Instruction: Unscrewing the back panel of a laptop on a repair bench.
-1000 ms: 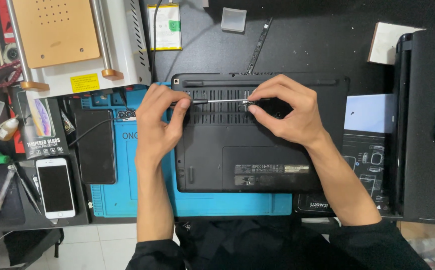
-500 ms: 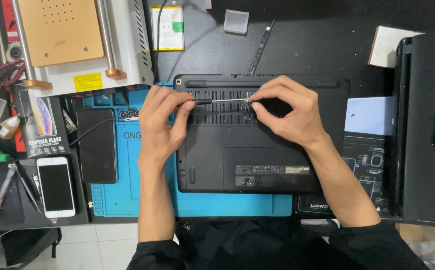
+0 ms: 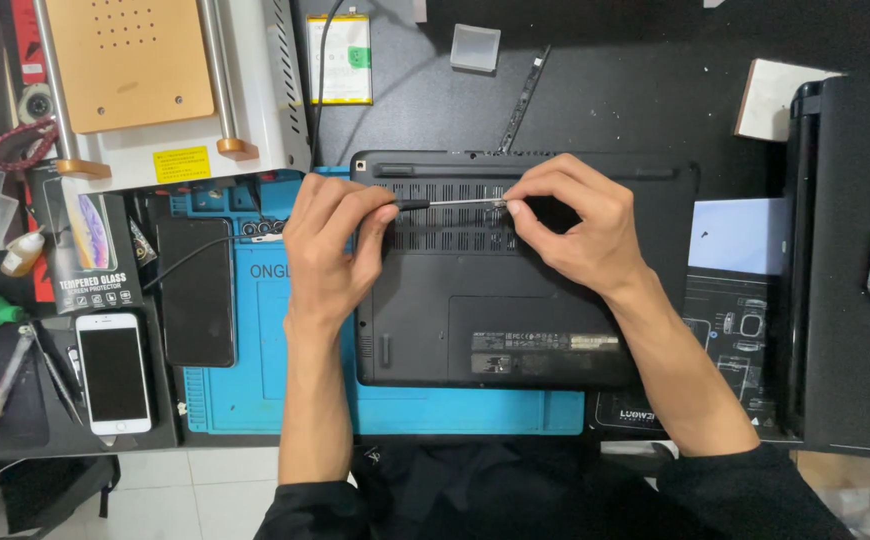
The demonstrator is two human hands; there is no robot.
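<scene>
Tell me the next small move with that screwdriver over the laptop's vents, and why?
Probably set the tip down first. The screwdriver lies flat across the vent grille of the upturned laptop, pinched by the left hand and the right hand, so its tip is not yet seated in any screw I can see.

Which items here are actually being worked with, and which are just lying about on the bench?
In use:
left hand and right hand, both gripping a thin screwdriver
black laptop, underside up
blue mat beneath it

Lying about:
white phone
black phone
flat battery
small grey tray
heating press
</scene>
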